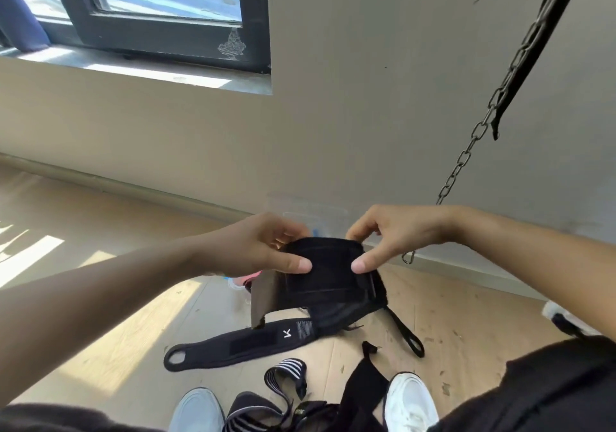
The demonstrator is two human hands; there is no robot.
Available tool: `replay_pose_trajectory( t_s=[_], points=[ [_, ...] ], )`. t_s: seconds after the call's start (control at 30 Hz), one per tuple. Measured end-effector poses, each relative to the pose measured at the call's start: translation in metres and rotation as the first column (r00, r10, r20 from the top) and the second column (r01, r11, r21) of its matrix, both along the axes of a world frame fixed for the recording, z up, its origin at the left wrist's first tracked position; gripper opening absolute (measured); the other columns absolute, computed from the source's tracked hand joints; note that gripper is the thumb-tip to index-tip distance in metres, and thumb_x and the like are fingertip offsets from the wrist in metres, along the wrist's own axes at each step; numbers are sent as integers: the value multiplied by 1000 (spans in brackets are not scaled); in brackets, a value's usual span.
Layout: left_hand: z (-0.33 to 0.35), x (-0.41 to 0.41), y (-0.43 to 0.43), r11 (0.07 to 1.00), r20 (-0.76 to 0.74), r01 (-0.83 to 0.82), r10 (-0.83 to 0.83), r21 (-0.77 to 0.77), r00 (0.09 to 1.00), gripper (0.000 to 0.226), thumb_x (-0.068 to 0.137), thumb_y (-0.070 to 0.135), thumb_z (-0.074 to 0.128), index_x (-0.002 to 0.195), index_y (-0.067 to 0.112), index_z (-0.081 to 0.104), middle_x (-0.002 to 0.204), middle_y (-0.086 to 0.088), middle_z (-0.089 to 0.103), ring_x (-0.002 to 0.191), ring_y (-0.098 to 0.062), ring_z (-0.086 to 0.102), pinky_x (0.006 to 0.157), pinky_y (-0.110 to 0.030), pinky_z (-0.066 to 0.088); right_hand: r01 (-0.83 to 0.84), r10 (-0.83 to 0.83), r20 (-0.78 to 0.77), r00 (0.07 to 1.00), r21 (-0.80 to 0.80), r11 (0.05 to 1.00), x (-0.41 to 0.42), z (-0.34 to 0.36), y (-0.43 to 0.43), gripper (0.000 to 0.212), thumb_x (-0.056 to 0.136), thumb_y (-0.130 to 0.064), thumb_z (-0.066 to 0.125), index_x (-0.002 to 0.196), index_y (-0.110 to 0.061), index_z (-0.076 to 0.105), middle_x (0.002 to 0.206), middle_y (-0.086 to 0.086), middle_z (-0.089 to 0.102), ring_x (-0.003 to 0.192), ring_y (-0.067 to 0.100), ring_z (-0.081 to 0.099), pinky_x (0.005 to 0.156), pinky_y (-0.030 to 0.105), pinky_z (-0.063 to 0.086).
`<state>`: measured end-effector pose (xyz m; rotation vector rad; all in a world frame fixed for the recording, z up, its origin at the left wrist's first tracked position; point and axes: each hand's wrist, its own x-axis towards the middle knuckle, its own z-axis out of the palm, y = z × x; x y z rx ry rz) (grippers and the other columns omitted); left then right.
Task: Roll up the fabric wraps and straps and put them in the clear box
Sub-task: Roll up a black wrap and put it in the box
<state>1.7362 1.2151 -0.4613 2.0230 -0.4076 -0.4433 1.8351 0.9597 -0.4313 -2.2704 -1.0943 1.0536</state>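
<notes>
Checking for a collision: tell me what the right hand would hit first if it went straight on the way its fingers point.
The right hand points left into the black wrap it pinches. Past that, probably the left hand on the wrap's other edge.

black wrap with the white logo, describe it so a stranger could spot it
On the wooden floor, start at the left shoe. Just beyond it a long black wrap lies stretched out. Unlike the striped wrap beside it, it has a white logo and an oval end hole.
</notes>
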Motion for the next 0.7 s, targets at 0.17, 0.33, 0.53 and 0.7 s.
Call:
replay_pose_trajectory(
  t_s=[0.17, 0.33, 0.53, 0.7],
  points=[
    [2, 6, -16, 999, 57, -24, 26, -36, 998, 8, 92, 18, 76, 97, 17, 70, 84, 4, 71, 82, -10, 65, 77, -31, 51, 58, -63, 14, 998, 226, 972, -16, 4, 20, 21, 82, -37, 82, 95, -23, 72, 96, -10, 73, 100, 11, 68, 104, 46, 47],
    [-3, 8, 0, 999, -28, -17, 18, 42, 999, 25, 91, 29, 77, 102, 7, 70, 97, -3, 76, 92, -21, 73, 87, -37, 59, 82, -118, 107, 987, 292, 953, -9, 11, 16, 19, 84, -26, 83, 95, -14, 74, 90, 4, 75, 91, 28, 70, 96, 55, 50],
    [-2, 4, 28, 975, 27, -26, 21, 223, 999, 34, 92, 42, 70, 100, 9, 69, 97, -2, 73, 97, -31, 68, 93, -53, 54, 78, -132, 205, 970, 253, 964, 10, 15, -4, 17, 83, -27, 83, 86, -14, 72, 81, 5, 72, 82, 26, 67, 91, 56, 50],
    [7, 6, 17, 995, 35, -86, 84, 45, 996, 15, 97, 16, 69, 100, 2, 68, 87, -3, 74, 78, -12, 70, 69, -24, 56, 59, -77, 139, 987, 134, 989, 6, 11, -6, 54, 72, -57, 80, 92, -9, 67, 85, 5, 70, 81, 27, 65, 97, 58, 49]
  ],
)
